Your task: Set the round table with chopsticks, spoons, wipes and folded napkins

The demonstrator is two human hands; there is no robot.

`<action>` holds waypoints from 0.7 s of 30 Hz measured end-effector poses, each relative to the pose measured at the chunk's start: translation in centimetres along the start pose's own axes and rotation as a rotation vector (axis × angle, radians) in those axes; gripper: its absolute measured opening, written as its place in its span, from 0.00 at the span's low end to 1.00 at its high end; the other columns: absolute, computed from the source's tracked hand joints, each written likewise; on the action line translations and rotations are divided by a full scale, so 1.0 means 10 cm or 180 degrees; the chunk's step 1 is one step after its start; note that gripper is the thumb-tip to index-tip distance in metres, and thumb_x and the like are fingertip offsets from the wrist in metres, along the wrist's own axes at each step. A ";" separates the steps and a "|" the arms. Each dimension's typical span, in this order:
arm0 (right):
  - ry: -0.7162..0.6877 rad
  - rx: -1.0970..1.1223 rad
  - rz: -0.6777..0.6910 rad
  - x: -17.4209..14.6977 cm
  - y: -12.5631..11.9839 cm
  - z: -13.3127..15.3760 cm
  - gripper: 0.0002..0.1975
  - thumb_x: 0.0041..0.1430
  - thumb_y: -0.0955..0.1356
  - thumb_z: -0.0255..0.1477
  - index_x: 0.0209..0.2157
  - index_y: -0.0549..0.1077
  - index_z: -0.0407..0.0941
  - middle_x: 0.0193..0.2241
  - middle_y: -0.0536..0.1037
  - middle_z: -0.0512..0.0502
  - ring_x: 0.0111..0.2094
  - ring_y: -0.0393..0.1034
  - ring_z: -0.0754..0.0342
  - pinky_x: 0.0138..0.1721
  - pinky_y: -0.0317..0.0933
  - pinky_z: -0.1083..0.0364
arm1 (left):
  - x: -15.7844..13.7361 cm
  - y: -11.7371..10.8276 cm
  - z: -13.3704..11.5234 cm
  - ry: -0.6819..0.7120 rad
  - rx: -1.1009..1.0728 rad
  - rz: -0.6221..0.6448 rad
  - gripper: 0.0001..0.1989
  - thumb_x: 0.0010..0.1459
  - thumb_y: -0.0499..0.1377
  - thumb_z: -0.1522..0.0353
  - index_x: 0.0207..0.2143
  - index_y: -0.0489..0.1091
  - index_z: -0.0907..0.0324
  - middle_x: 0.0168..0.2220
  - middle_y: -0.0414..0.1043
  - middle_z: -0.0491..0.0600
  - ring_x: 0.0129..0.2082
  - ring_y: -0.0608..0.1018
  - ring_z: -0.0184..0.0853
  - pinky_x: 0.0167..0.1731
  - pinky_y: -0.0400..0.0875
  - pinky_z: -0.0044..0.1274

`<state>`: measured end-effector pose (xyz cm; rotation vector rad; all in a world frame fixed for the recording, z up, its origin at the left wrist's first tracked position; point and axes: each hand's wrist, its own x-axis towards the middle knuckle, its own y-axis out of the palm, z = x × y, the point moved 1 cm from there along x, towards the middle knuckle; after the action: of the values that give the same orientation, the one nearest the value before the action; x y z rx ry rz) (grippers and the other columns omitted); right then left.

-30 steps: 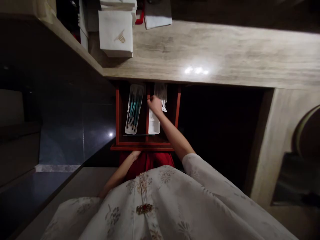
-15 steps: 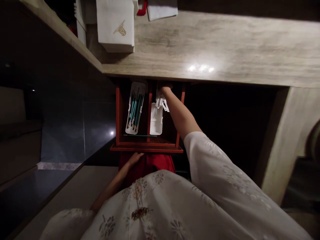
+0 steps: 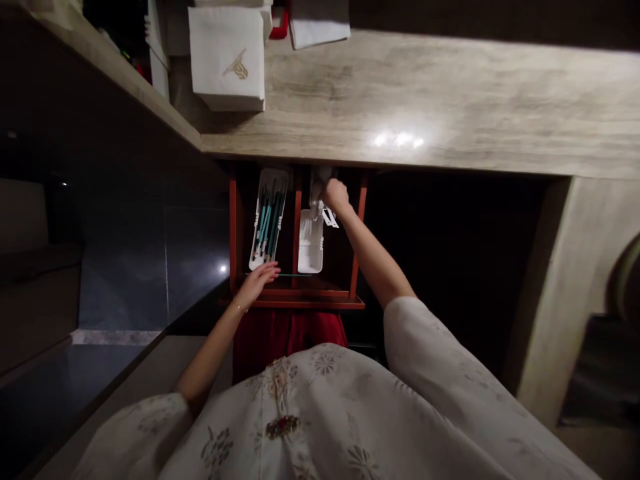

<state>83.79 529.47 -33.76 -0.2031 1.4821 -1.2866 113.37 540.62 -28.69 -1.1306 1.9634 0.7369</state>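
A red-brown drawer (image 3: 325,294) stands pulled out under the counter, split by a divider. In its left part lies a long white tray (image 3: 254,264) of thin teal-and-black sticks that look like paintbrushes (image 3: 269,217). The right part has another white tray (image 3: 312,260) with slim white pieces (image 3: 330,217) at its back end. Over these pieces my right hand (image 3: 336,195) is closed, its fingertips hidden. My left hand (image 3: 257,283) reaches over the drawer front, fingers stretched out. It is close to the first tray's near end and a loose thin teal stick (image 3: 295,275).
Above the drawer runs a wood-grain counter (image 3: 475,100). On it are a white box (image 3: 227,60) with a gold mark, a folded white cloth or paper (image 3: 320,23) and a red-edged item (image 3: 280,23). A dark opening lies right of the drawer, with a counter leg (image 3: 545,300) beyond.
My left hand has risen from below the drawer front to above its near left part. My right hand has drawn back a little from deep in the drawer, towards me.
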 end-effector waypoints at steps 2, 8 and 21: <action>-0.0179 0.0181 -0.0066 -0.45 0.04 0.02 0.16 0.65 0.54 0.29 0.48 0.62 0.35 0.41 0.74 0.31 0.41 0.71 0.45 0.41 0.62 0.51 | 0.26 0.26 -0.25 0.0050 -0.0725 -0.0042 0.18 0.52 0.61 0.64 0.45 0.70 0.60 0.46 0.73 0.55 0.44 0.75 0.36 0.47 0.67 0.29; -0.0527 0.0703 0.0034 -1.49 0.28 0.16 0.18 0.65 0.52 0.32 0.51 0.60 0.39 0.43 0.73 0.33 0.36 0.70 0.48 0.37 0.62 0.51 | 0.76 1.03 -0.70 0.0260 -0.1968 0.0143 0.11 0.49 0.64 0.69 0.36 0.71 0.63 0.37 0.75 0.52 0.41 0.77 0.33 0.45 0.67 0.24; 0.0904 0.2218 0.0840 -0.28 0.42 -0.77 0.12 0.52 0.70 0.33 0.31 0.70 0.37 0.25 0.73 0.44 0.30 0.70 0.54 0.38 0.67 0.54 | 0.79 0.93 -0.83 0.0435 -0.2115 0.0073 0.18 0.49 0.65 0.68 0.23 0.56 0.60 0.14 0.49 0.35 0.11 0.52 0.17 0.11 0.44 0.13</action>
<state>80.84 537.66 -36.87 0.6318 1.1511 -1.5695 99.84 534.70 -29.47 -1.5703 1.8891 1.4210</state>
